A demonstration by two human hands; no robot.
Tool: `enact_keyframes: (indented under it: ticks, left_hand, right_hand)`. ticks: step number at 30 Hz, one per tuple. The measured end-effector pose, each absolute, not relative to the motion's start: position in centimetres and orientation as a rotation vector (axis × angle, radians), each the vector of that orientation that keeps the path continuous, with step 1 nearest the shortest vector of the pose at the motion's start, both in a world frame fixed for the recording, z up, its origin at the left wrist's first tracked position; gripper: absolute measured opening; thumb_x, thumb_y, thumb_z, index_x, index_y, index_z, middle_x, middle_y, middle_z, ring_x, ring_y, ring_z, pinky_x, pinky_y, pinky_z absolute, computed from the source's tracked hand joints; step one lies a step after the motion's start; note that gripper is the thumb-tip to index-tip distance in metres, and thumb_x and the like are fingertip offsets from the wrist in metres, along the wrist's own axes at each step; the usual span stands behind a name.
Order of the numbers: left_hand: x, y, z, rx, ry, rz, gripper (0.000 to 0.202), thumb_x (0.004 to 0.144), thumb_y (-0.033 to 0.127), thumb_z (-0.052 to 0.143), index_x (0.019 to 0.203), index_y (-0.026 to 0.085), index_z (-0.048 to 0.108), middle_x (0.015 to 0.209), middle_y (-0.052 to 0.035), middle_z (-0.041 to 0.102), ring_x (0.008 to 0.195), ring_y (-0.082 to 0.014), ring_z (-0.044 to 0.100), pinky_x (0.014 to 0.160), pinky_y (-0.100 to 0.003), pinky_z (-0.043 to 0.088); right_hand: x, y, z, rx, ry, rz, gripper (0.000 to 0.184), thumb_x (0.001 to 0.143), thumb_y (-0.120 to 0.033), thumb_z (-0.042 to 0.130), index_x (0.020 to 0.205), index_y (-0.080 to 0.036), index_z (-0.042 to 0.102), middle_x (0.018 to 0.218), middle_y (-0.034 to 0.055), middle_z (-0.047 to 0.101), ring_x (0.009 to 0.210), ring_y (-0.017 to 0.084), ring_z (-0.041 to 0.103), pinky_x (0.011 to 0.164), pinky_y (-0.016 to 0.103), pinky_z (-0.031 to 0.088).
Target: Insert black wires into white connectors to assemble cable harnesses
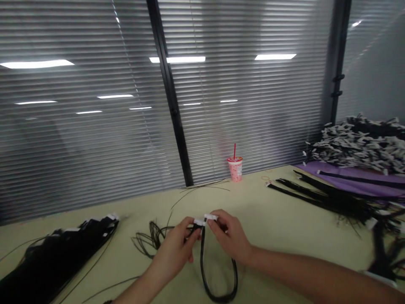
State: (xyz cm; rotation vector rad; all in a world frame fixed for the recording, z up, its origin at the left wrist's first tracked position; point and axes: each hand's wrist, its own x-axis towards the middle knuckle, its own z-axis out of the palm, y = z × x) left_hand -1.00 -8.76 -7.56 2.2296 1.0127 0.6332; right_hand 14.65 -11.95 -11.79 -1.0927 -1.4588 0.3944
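In the middle of the head view my left hand pinches a white connector with black wires behind it. Facing it, my right hand grips another white connector between thumb and fingers. The two connectors are close together; whether they touch I cannot tell. A bundle of black wires hangs in a loop below the hands, down towards the table's near edge. Left of my left hand, looser thin wires curl on the table.
The pale table runs up to a glass wall with blinds. A pink cup with a red straw stands at the back. Black cable bundles lie at left and right. A large heap of white-ended cables sits beside purple sheeting.
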Motion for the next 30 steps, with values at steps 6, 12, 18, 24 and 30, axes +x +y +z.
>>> enact_keyframes:
  ticks: [6,12,18,24,30]
  left_hand:
    - [-0.7,-7.9,-9.7,2.091,0.912,0.649,0.034,0.083,0.045,0.033,0.077,0.016,0.049,0.07,0.0001,0.057,0.035,-0.0052,0.044,0.033,-0.017,0.029]
    - [-0.3,-9.0,-8.7,1.797,0.893,0.626,0.033,0.081,0.047,0.037,0.086,0.016,0.048,0.067,-0.0017,0.062,0.026,-0.0016,0.03,0.027,-0.016,0.014]
    - [0.3,-9.5,-9.3,1.769,0.983,0.837,0.032,0.08,0.048,0.038,0.085,0.017,0.046,0.037,0.0075,0.046,0.024,-0.004,0.027,0.028,-0.015,0.015]
    - [0.2,-9.4,-10.0,1.765,0.966,0.724,0.027,0.083,0.043,0.034,0.087,0.017,0.043,0.041,0.0084,0.046,0.028,-0.0042,0.028,0.03,-0.015,0.016]
    - [-1.8,-9.0,-8.5,2.017,0.871,0.393,0.036,0.084,0.027,0.031,0.118,0.017,0.033,0.072,-0.0022,0.06,0.05,-0.0114,0.054,0.048,-0.022,0.04]
  right_hand:
    - [14.8,-11.1,-12.8,-1.129,-1.472,0.52,0.027,0.081,-0.036,0.046,0.08,-0.012,0.059,0.057,-0.0016,0.045,0.05,0.007,0.036,0.046,0.019,0.028]
    - [14.7,-11.3,-12.8,-1.096,-1.45,0.569,0.023,0.079,-0.034,0.049,0.079,-0.013,0.058,0.056,-0.0024,0.045,0.05,0.007,0.036,0.046,0.019,0.028]
    - [14.3,-11.6,-12.9,-1.036,-1.364,0.735,0.023,0.074,-0.034,0.056,0.079,-0.016,0.043,0.055,-0.0033,0.051,0.047,0.008,0.042,0.044,0.017,0.029]
    - [14.3,-11.2,-13.4,-1.112,-1.441,0.693,0.015,0.072,-0.027,0.055,0.079,-0.014,0.05,0.05,-0.0051,0.045,0.045,0.008,0.039,0.043,0.018,0.027]
    - [14.7,-10.6,-13.2,-1.185,-1.342,0.646,0.014,0.066,-0.024,0.06,0.07,-0.012,0.053,0.05,-0.0069,0.032,0.047,0.007,0.03,0.044,0.019,0.022]
